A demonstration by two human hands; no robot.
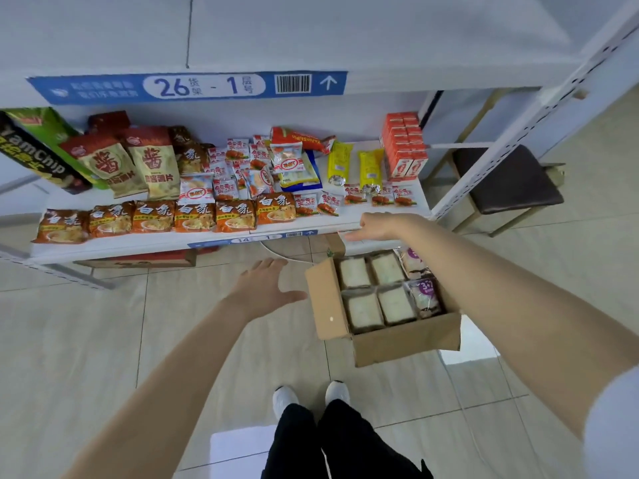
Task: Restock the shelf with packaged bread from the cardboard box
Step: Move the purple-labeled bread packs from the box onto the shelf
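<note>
An open cardboard box (404,337) stands on the tiled floor in front of the low white shelf (349,219). Inside lie several packaged bread slices (394,304) in clear wrap, with purple-labelled packs (426,297) at the right side. My left hand (268,286) hovers open, fingers spread, just left of the box and holds nothing. My right hand (375,227) reaches over the box to the shelf's front edge, fingers extended and empty. The right forearm hides the box's right wall.
The shelf holds orange noodle packs (193,217), small snack sachets (325,202), chip bags (152,164), yellow packs (370,167) and orange cartons (404,146). A dark stool (505,181) stands right of the shelf post. My white shoes (311,395) are below the box.
</note>
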